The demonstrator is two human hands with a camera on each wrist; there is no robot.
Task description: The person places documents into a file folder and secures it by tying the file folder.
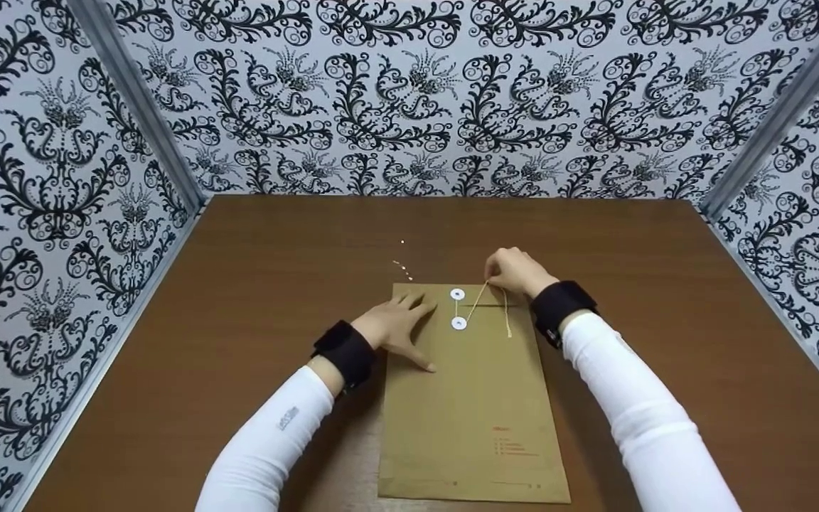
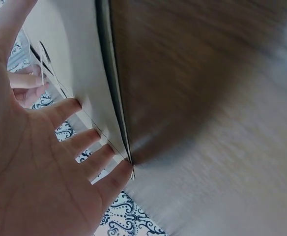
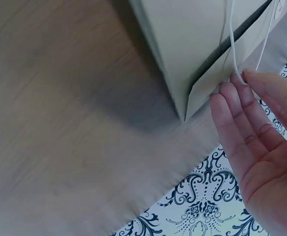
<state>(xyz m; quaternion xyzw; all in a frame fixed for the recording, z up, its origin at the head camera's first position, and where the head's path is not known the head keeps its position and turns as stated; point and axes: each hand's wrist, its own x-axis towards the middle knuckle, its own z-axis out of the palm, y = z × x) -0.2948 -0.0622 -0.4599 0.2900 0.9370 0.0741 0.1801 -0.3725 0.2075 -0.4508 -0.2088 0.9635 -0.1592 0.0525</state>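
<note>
A brown paper document envelope (image 1: 470, 398) lies on the table, its flap end away from me. Two white paper discs, one on the flap (image 1: 457, 294) and one on the body below it, have a thin string (image 1: 478, 301) running between them. My right hand (image 1: 516, 272) pinches that string between thumb and fingertips above the flap's right part, and its loose end dangles over the envelope. With fingers spread, my left hand (image 1: 401, 328) rests on the envelope's upper left side. In the left wrist view, its fingertips (image 2: 74, 104) touch the paper near the flap edge.
The brown wooden table (image 1: 274, 242) is bounded by patterned walls (image 1: 416, 92) at the back and both sides. Small white specks (image 1: 404, 268) show on the table just beyond the envelope's top left. Red print (image 1: 512, 444) marks the envelope's lower right.
</note>
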